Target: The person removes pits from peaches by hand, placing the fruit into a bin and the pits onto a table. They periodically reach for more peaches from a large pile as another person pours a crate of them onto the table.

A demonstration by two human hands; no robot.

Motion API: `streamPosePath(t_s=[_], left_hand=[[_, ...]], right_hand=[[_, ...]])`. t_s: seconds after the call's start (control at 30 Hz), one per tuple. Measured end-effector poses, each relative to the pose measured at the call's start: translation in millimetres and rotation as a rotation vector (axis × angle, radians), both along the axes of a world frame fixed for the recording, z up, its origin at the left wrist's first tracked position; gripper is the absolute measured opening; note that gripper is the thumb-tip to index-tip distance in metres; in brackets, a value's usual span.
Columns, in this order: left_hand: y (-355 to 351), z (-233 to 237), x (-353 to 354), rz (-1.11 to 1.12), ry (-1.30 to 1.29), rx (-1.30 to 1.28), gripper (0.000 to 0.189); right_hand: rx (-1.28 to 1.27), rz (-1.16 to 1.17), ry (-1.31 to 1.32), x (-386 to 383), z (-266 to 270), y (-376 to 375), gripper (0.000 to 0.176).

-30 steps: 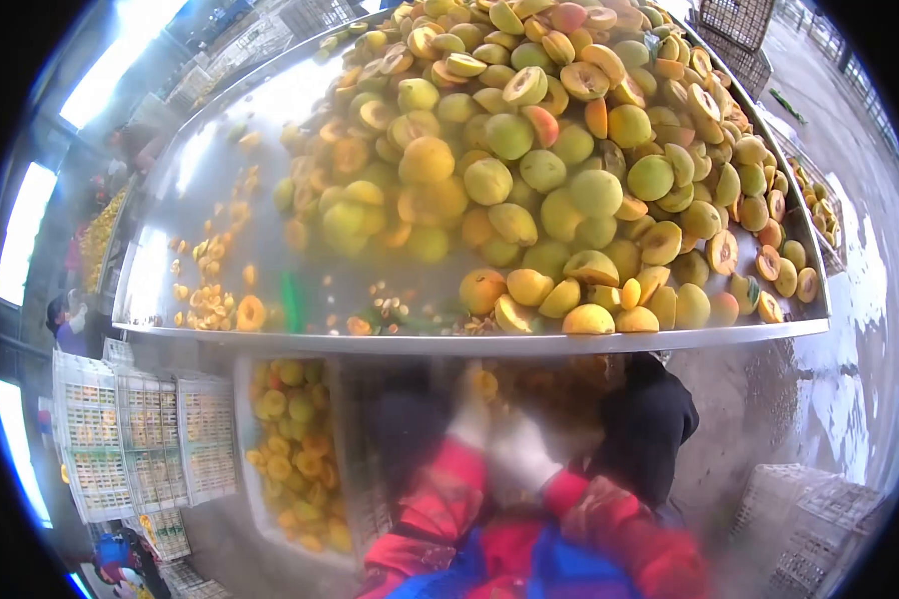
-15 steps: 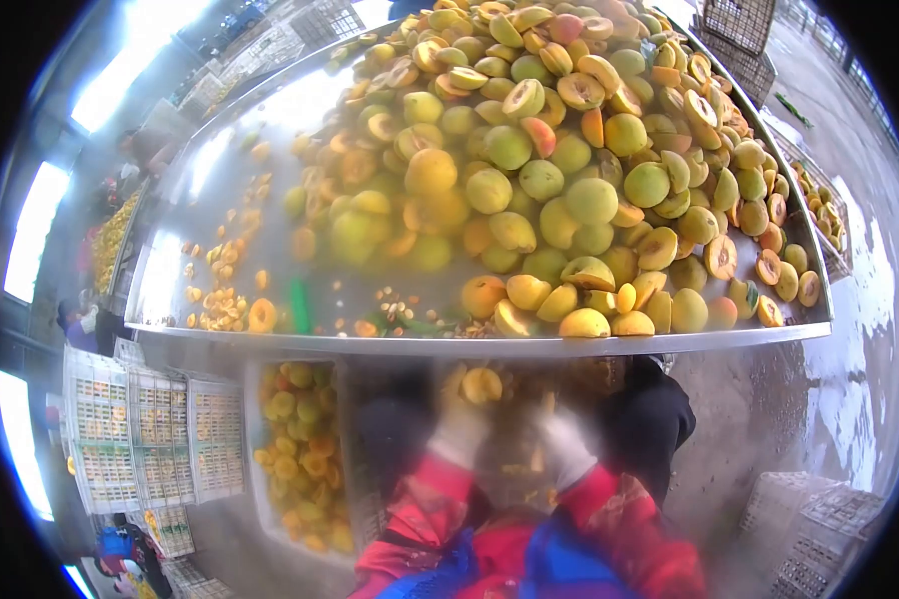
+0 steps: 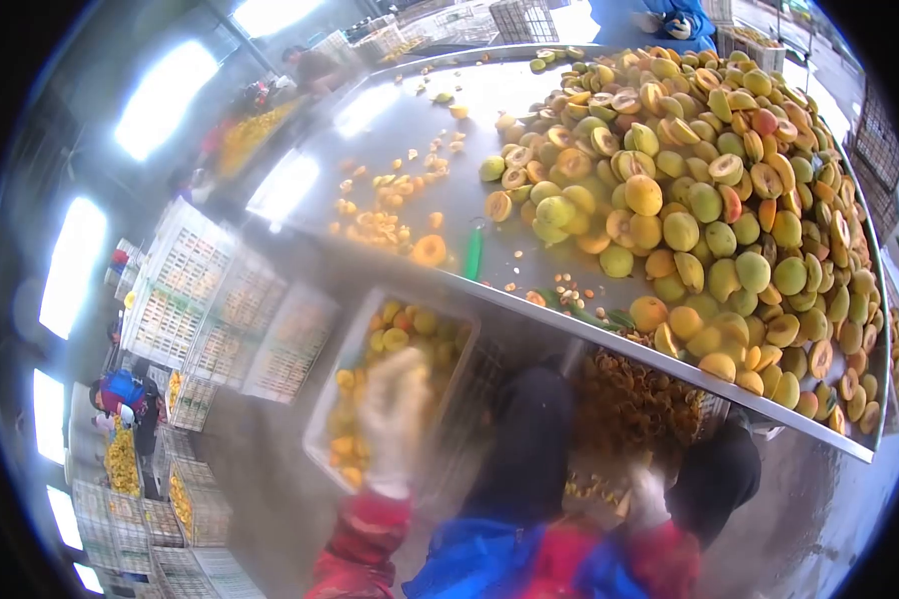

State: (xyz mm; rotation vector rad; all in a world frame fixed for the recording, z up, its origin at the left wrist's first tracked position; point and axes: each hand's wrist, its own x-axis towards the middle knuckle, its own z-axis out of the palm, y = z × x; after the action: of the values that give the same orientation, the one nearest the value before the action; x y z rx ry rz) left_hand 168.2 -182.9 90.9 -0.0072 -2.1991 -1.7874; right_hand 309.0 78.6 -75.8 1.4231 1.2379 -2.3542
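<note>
My left hand [image 3: 395, 414], in a pale glove and smeared by motion, is over a white crate [image 3: 320, 429] of yellow and orange stone fruit [image 3: 350, 384] on the floor. Whether it holds anything is not visible. My right hand [image 3: 649, 499], also pale-gloved, is low between my knees, its fingers closed around a thin tan thing [image 3: 624, 505] too blurred to name. Beyond it is a container filled with brown, cut-looking pieces [image 3: 639, 404]. A metal table [image 3: 529, 304] in front carries a big heap of whole and halved stone fruit [image 3: 709, 235].
On the table lie a green strip-like object [image 3: 472, 255], scattered pits [image 3: 567, 292] and small orange pieces [image 3: 380, 215]. White crates [image 3: 195, 295] are stacked at left. Across the table is a person in blue [image 3: 629, 22]; other people [image 3: 120, 391] are at far left.
My left hand has moved left from between my knees to the crate. The fruit half seen near it earlier no longer shows there. My view has turned left.
</note>
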Motion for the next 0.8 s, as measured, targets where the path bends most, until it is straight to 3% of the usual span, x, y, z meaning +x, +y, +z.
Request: streamPosePath(t_s=[0.13, 0.2, 0.27, 0.3, 0.33, 0.37, 0.4, 0.47, 0.53, 0.57, 0.6, 0.67, 0.73, 0.8], left_hand=[[-40, -25, -49, 0.192, 0.259, -0.104, 0.023], [-56, -63, -89, 0.163, 0.311, -0.489, 0.028], [-94, -125, -129, 0.194, -0.211, -1.082, 0.035], [-94, -130, -132, 0.227, -0.078, -0.881, 0.034], [-81, -140, -140, 0.231, 0.044, -0.665, 0.033], [-50, -117, -131, 0.126, 0.137, -0.603, 0.030], [-18, -101, -124, 0.001, 0.076, -0.311, 0.025], [53, -56, -93, -0.213, 0.197, -0.442, 0.021], [114, -38, -80, -0.437, 0.324, -0.487, 0.018], [143, -38, -79, -0.539, 0.322, -0.501, 0.020], [169, -41, -79, -0.640, 0.316, -0.514, 0.021], [213, -59, -90, -0.613, 0.312, -0.772, 0.028], [235, -69, -113, -0.742, -0.007, -1.124, 0.052], [244, -80, -118, -0.809, -0.061, -1.295, 0.061]], right_hand=[[0.075, 0.005, 0.058, 9, -20, -12, 0.014], [0.057, 0.030, 0.058, 9, -15, -15, 0.013], [0.101, 0.101, 0.035, 15, -16, -15, 0.012], [0.016, 0.067, 0.017, 17, -26, -16, 0.012], [-0.062, 0.008, -0.003, 21, -28, -13, 0.012], [-0.038, 0.013, -0.004, 21, -9, -10, 0.012], [-0.020, 0.029, -0.006, 20, 8, -12, 0.012], [-0.083, -0.002, -0.068, 18, 4, -11, 0.014], [-0.053, 0.112, 0.030, 18, -2, -10, 0.017], [0.031, 0.177, 0.040, 18, 5, -10, 0.019], [-0.297, 0.037, 0.050, 23, -3, -8, 0.017], [-0.242, 0.029, 0.100, 22, 24, -5, 0.017], [-0.177, 0.031, 0.136, 29, 34, -1, 0.016], [-0.151, 0.023, 0.141, 35, 43, 9, 0.015]])
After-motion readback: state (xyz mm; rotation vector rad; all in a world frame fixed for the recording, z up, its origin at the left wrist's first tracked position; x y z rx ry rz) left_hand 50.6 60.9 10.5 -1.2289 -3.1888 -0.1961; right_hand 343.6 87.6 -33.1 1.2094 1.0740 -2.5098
